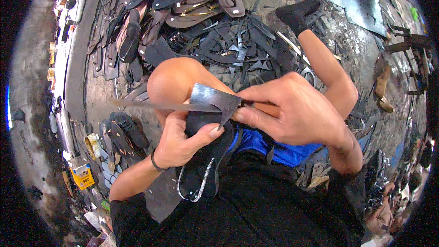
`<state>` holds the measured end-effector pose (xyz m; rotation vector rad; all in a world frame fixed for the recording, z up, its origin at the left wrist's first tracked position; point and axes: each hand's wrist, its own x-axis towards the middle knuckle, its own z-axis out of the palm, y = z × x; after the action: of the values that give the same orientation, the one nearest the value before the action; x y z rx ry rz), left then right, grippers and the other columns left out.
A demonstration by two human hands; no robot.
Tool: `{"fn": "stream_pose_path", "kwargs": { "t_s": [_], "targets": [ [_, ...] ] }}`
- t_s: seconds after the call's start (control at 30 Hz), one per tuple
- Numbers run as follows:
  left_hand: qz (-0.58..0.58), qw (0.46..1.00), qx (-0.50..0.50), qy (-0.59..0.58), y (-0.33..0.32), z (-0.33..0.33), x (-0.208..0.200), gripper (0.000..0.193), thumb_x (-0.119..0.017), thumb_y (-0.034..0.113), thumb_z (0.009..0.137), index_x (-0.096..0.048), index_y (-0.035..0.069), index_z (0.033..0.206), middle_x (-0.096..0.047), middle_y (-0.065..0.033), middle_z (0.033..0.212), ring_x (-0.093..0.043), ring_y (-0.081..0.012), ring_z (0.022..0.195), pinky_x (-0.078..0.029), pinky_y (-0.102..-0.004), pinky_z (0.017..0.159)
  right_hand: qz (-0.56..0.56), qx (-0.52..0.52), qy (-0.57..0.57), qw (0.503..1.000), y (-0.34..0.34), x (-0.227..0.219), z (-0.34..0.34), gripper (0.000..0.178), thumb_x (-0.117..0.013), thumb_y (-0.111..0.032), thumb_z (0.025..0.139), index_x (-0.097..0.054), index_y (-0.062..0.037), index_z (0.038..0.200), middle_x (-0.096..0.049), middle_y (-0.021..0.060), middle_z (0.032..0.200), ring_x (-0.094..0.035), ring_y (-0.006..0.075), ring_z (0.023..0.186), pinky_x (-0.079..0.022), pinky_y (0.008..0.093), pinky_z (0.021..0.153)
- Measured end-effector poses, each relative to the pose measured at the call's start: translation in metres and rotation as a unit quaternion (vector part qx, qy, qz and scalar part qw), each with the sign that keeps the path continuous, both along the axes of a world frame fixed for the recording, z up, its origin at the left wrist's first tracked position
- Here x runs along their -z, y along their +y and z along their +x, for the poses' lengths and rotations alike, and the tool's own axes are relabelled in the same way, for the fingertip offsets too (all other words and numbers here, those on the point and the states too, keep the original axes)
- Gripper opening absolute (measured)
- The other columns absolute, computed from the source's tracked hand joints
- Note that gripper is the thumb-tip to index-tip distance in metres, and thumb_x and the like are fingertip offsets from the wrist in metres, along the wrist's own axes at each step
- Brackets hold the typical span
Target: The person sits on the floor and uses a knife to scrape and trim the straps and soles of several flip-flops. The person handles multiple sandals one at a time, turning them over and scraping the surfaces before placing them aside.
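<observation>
My left hand [180,144] is closed around a black thong sandal [210,148] in front of my raised knee, its thumb pressed on the sole. A silvery beaded strap [203,180] hangs at the sandal's near end. Over the far end curls a shiny black sheet-like piece [210,97]. My right hand [290,107] pinches the right edge of this piece between thumb and fingers. A long, thin grey-brown strip or blade [160,105], blurred, runs left from there across the knee. Whether it is joined to the black piece, I cannot tell.
Finished-looking thong sandals [183,0] lie heaped at the far left, beside black offcuts [242,48]. A black sheet [343,0] lies at the far right. More dark sandals [123,132] and a yellow box [82,174] are on the left; a dark stool-like frame [411,41] stands right.
</observation>
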<state>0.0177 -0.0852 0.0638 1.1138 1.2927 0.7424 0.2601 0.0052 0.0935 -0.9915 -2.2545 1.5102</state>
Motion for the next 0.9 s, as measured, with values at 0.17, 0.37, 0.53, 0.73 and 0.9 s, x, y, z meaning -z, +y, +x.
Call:
{"fn": "stream_pose_path", "kwargs": {
  "t_s": [0.17,0.37,0.53,0.73,0.9],
  "targets": [
    [0.11,0.97,0.074,0.201,0.055,-0.003,-0.068,0.042,-0.084,0.018,0.078,-0.064,0.003,0.112,-0.07,-0.0045,0.096,-0.067,-0.0196,0.089,-0.052,-0.0341,0.084,-0.115,0.096,0.29,0.945,-0.02,0.042,-0.002,0.059,-0.064,0.0,0.093,-0.045,-0.0053,0.149,-0.067,0.0109,0.123,-0.059,0.0095,0.102,-0.051,0.0273,0.087],
    [-0.1,0.974,-0.018,-0.202,-0.031,0.008,0.036,0.049,-0.077,0.04,0.085,-0.062,0.005,0.116,-0.068,-0.0077,0.107,-0.064,-0.0197,0.099,-0.05,-0.0348,0.09,0.12,0.291,0.222,0.923,-0.06,0.082,-0.02,0.071,-0.072,-0.003,0.082,-0.048,-0.0094,0.148,-0.061,0.0079,0.083,-0.058,0.0191,0.065,-0.051,0.0314,0.063],
    [0.021,0.796,-0.232,-0.559,0.028,0.069,0.083,0.043,-0.058,0.041,0.099,-0.061,0.008,0.126,-0.068,-0.0077,0.12,-0.066,-0.0249,0.109,-0.055,-0.0394,0.093,0.176,0.349,0.135,0.91,-0.072,0.087,-0.007,0.064,-0.073,-0.006,0.082,-0.052,-0.0071,0.143,-0.066,0.0099,0.09,-0.061,0.0222,0.067,-0.052,0.0341,0.063],
    [-0.088,0.798,-0.296,-0.518,0.037,0.079,0.081,0.042,-0.058,0.043,0.098,-0.064,0.009,0.122,-0.071,-0.0075,0.114,-0.069,-0.0227,0.102,-0.056,-0.0406,0.09,0.211,0.42,0.014,0.883,-0.145,0.124,0.018,0.042,-0.078,-0.015,0.084,-0.067,-0.0043,0.122,-0.073,0.013,0.094,-0.068,0.0232,0.068,-0.056,0.0332,0.063],
    [-0.118,0.858,-0.317,-0.387,-0.005,0.082,0.104,0.035,-0.051,0.036,0.104,-0.063,0.007,0.119,-0.07,-0.0089,0.111,-0.067,-0.0254,0.1,-0.054,-0.0417,0.092,0.023,0.396,0.038,0.917,-0.1,0.097,0.006,0.025,-0.062,-0.005,0.094,-0.065,0.0005,0.118,-0.056,0.0144,0.068,-0.048,0.0108,0.055,-0.043,0.0274,0.052]
  ]
}}
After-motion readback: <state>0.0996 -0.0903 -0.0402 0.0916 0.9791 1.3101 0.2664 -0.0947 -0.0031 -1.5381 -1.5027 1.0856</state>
